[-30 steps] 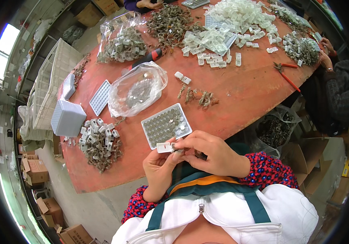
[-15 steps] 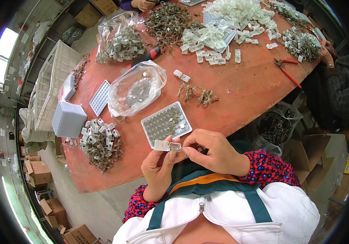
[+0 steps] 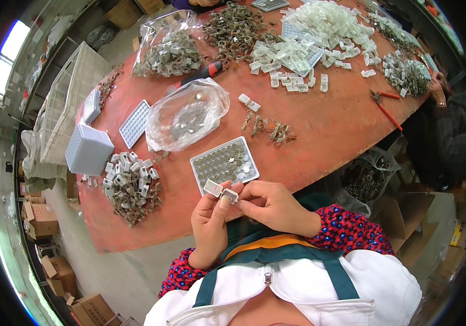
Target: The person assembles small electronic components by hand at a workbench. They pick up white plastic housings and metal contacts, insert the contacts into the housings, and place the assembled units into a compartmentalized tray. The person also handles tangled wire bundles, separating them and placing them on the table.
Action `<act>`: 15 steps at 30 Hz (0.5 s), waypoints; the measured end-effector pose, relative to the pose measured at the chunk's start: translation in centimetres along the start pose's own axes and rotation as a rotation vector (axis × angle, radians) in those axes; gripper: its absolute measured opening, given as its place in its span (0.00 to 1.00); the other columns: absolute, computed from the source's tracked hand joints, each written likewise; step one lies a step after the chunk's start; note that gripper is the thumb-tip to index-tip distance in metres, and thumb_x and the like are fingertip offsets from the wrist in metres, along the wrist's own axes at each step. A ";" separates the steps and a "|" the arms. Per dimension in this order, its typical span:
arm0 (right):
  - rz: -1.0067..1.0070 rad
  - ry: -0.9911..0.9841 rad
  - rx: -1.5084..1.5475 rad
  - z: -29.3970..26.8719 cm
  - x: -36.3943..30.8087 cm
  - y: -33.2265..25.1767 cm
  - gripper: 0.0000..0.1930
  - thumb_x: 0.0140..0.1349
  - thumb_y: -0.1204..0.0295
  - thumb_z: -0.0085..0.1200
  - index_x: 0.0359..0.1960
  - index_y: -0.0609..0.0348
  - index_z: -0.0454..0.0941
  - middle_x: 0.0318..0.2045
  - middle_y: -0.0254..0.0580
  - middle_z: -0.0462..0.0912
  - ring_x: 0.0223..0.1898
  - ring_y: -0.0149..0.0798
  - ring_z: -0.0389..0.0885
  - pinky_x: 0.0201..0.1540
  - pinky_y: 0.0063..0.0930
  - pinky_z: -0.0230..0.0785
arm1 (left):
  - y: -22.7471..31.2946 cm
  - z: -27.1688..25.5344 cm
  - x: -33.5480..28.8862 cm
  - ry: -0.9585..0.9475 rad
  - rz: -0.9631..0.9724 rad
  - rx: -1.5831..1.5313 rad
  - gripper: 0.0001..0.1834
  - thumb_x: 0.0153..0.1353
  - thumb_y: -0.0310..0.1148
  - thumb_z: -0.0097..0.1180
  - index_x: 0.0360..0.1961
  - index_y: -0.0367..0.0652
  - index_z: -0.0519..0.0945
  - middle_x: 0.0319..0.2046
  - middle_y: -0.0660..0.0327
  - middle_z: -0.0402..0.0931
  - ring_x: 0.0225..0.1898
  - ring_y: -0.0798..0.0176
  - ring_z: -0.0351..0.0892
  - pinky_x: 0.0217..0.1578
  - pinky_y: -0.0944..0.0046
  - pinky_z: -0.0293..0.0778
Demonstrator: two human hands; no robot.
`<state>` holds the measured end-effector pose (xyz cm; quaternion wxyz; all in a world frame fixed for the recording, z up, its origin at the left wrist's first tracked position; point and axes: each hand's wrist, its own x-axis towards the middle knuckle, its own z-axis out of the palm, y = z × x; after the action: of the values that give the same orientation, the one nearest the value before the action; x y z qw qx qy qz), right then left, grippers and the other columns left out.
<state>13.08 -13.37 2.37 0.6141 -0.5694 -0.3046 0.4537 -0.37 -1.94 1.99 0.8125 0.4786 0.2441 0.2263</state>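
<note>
Between my hands is a small white plastic case (image 3: pixel 213 188), its two box-like halves spread apart. My left hand (image 3: pixel 209 227) pinches it from the left, the thumb lying against its right half. At its right end, my right hand (image 3: pixel 277 206) has its fingers closed on the case; whether a wire or other small part sits between those fingertips is hidden. Just beyond my hands lies a pale tray (image 3: pixel 194 169) holding rows of silvery round discs (image 3: pixel 216 164), like button cells. To the left, a heap of similar white cases with tangled brownish wires (image 3: pixel 135 193) rests on the table.
On the red table (image 3: pixel 309 136) are a clear plastic bag (image 3: pixel 157 130), stacked pale trays (image 3: pixel 89 155), wire bundles (image 3: pixel 279 131), a pile of clear cases (image 3: pixel 325 27) and red-handled pliers (image 3: pixel 388 114). A co-worker's hand (image 3: pixel 437 87) is at the far right.
The case has tilted, and its halves now sit at an angle. My right hand has come closer to my left, its fingers now against the case. The view has shifted slightly.
</note>
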 end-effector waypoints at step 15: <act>-0.363 0.233 -0.993 -3.7 4.7 0.1 0.07 0.56 0.70 0.67 0.34 0.55 0.84 0.31 0.36 0.80 0.37 0.41 0.80 0.39 0.35 0.74 | 0.3 -3.1 1.1 0.111 -0.177 -0.305 0.17 0.73 0.27 0.49 0.59 0.32 0.70 0.55 0.43 0.78 0.42 0.61 0.85 0.45 0.60 0.84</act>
<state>18.23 -10.65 0.97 0.3694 -0.7760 -0.5057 0.0753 -1.50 0.93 0.79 0.8776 0.3136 0.2925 0.2143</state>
